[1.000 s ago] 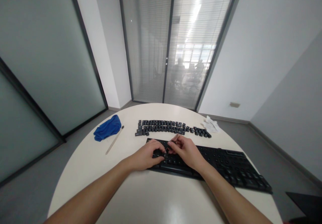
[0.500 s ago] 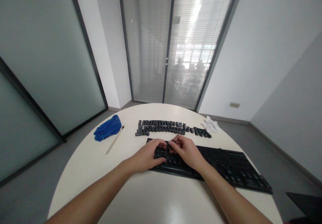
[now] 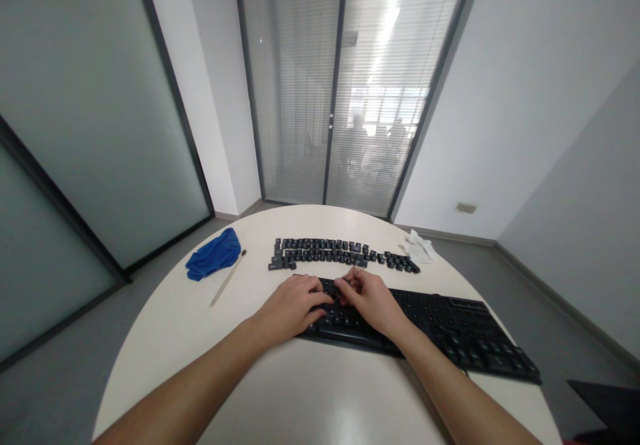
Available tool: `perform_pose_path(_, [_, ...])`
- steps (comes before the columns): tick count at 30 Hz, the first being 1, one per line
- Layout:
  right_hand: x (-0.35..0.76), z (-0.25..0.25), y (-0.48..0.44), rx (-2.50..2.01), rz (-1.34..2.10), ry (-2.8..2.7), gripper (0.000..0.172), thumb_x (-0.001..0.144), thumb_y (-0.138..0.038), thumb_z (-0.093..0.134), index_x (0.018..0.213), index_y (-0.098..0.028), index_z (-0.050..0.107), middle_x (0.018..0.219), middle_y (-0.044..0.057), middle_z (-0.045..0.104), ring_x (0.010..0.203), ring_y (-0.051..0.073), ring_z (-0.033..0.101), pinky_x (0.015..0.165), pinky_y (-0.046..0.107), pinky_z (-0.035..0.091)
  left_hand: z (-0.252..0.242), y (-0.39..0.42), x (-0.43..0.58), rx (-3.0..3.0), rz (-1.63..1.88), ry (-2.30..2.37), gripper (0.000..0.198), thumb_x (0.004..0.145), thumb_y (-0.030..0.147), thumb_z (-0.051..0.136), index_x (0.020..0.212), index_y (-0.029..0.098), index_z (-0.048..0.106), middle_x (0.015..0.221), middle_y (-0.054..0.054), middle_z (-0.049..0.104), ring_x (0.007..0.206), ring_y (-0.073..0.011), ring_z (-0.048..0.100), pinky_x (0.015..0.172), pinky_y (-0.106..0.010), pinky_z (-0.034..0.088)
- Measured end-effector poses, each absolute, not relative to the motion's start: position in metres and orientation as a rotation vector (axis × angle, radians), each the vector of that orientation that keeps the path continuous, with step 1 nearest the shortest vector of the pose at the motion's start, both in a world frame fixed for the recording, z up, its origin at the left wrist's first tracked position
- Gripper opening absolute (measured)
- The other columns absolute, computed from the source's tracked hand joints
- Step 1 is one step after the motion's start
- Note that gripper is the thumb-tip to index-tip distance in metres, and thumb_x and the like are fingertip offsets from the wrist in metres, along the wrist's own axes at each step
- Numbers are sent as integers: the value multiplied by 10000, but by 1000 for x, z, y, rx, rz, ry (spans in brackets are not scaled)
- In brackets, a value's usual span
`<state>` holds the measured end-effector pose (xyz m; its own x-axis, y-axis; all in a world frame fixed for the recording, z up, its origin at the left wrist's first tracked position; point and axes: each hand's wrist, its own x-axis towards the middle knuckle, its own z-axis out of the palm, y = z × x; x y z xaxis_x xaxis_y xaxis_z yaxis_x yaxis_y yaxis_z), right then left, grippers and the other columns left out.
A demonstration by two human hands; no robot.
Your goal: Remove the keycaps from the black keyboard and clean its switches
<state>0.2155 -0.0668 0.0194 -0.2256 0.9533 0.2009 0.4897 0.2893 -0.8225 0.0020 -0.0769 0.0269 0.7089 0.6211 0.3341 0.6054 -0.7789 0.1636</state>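
A black keyboard (image 3: 425,315) lies at a slant across the near part of the table, many of its key positions bare along the upper and middle rows. Over its left end rests my left hand (image 3: 295,305), thumb and fingers apart and touching the keys. My right hand (image 3: 367,295) is just beside it, thumb and fingertips pinched low over the keyboard around a small dark piece, seemingly a keycap, mostly hidden by the fingers. Beyond the keyboard, loose black keycaps (image 3: 320,255) are laid out in rows.
On the round white table (image 3: 240,385), a blue cloth (image 3: 215,255) and a thin stick-like brush (image 3: 227,279) with a dark tip lie at left. Crumpled white tissue (image 3: 420,247) sits at the far right, next to the keycaps. Glass doors and walls stand beyond.
My left fingers have shifted slightly, drawing back from the right fingertips and spreading flatter on the keyboard. My right hand keeps its pinch in nearly the same place.
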Motion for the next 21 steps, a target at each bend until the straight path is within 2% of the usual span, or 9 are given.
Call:
perform_pose_path(11, [218, 19, -67, -1304, 822, -1821, 267, 906, -455, 581, 846, -195, 568, 668, 15, 668, 610, 197, 702, 554, 266, 493, 26, -79, 8, 2978, 609, 971, 96, 950, 223, 561, 987, 210, 648, 941, -31, 633, 873, -194, 583, 737, -313, 457])
perform_pose_path(17, [221, 18, -64, -1310, 835, -1825, 275, 907, -464, 577, 855, -194, 579, 712, 28, 702, 619, 193, 702, 579, 271, 501, 27, -76, 6, 2665, 937, 990, 101, 962, 259, 548, 986, 232, 644, 1023, -14, 651, 957, -176, 595, 852, -314, 478])
perform_pose_path(21, [223, 25, -66, -1349, 768, -1860, 271, 916, -453, 567, 844, -194, 600, 693, 25, 707, 617, 187, 688, 597, 274, 490, 22, -63, -5, 2487, 1126, 1179, 89, 940, 238, 570, 961, 243, 657, 985, -5, 671, 972, -188, 601, 880, -341, 478])
